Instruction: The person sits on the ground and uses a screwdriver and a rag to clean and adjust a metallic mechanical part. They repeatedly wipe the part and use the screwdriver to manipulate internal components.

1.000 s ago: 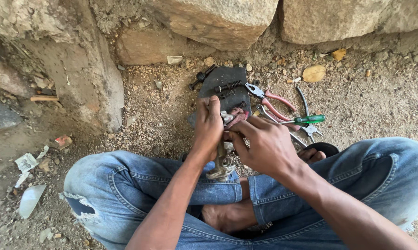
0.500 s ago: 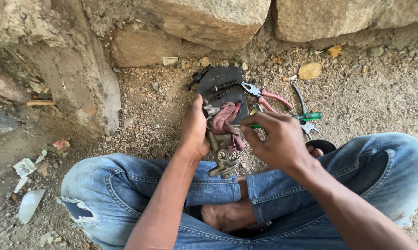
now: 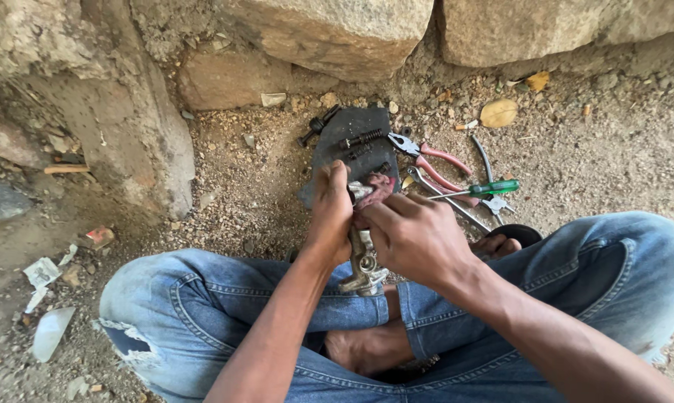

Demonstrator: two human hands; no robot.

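Metal fitting (image 3: 363,269) sits dead centre over the crossed legs, gripped by both hands. Left hand (image 3: 331,213) has its fingers wrapped tight around the upper part, right hand (image 3: 412,235) pinches a pinkish rag (image 3: 378,190) against it. Up at 12 o'clock there's a dark mat (image 3: 352,145) on the dirt, with red-handled pliers (image 3: 434,160) and a green screwdriver (image 3: 479,189) off around 1 o'clock.
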